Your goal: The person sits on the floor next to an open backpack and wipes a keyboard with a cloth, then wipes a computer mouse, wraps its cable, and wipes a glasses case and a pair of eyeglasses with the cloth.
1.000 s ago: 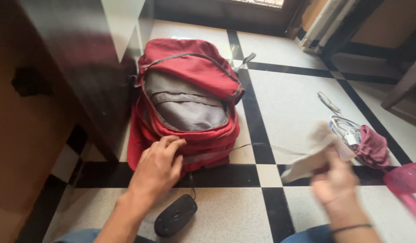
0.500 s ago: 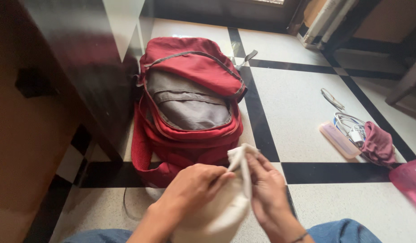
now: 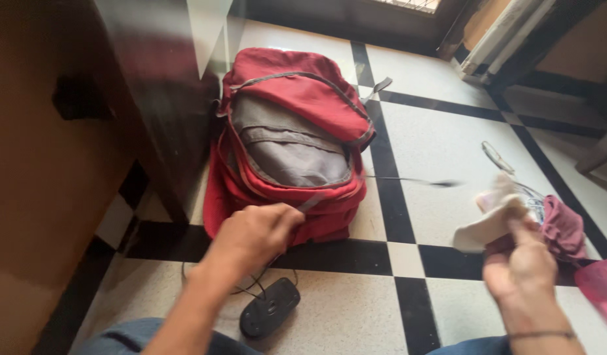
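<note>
Checkered tiles: soft red backpack [image 3: 290, 141], crumpled white cloth [image 3: 489, 227].

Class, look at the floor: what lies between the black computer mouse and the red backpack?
In the head view, the left hand reaches across that stretch to the red backpack, and the thin cord of the black mouse loops on the tiled floor there.

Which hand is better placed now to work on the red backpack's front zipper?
Left. The left hand already grips at the red backpack front zipper, while the right hand holds a white cloth away from it.
</note>
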